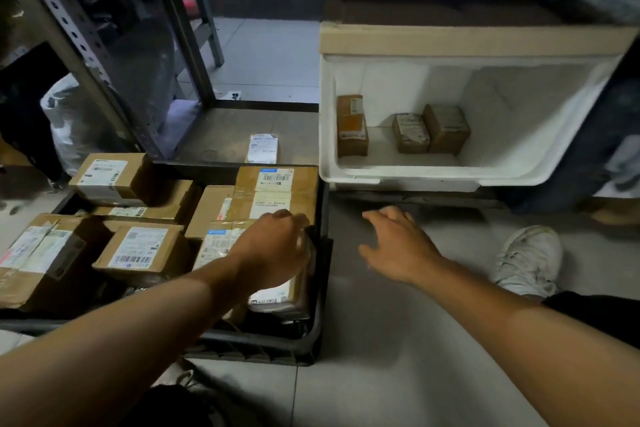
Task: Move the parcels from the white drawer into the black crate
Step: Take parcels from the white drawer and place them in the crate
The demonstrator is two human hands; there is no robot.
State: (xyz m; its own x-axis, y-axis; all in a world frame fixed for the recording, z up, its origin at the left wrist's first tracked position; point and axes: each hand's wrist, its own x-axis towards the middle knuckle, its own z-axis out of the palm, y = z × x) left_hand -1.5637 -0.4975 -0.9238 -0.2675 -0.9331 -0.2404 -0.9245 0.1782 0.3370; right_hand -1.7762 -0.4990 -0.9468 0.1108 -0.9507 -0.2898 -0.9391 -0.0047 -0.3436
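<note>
Black crate [320, 291] sits on the floor at left, packed with cardboard parcels, labels up. White drawer [398, 175] is pulled out at right, just beside the crate's far corner; three small brown parcels are in it: a tall one [351, 126] against the left wall, and two [411, 133] [446, 128] touching each other near the middle. Metal rack [74, 35] stands behind the crate, and one labelled parcel [263, 148] lies on its low shelf.

Left hand [273, 248] is over the crate's right edge, fingers curled down onto a flat labelled parcel [277, 295] wedged against the wall; how firm the grip is, can't tell. Right hand [398, 246] hovers above the floor between crate and drawer, fingers loosely spread, holding nothing. White sneaker [528, 262] at right.
</note>
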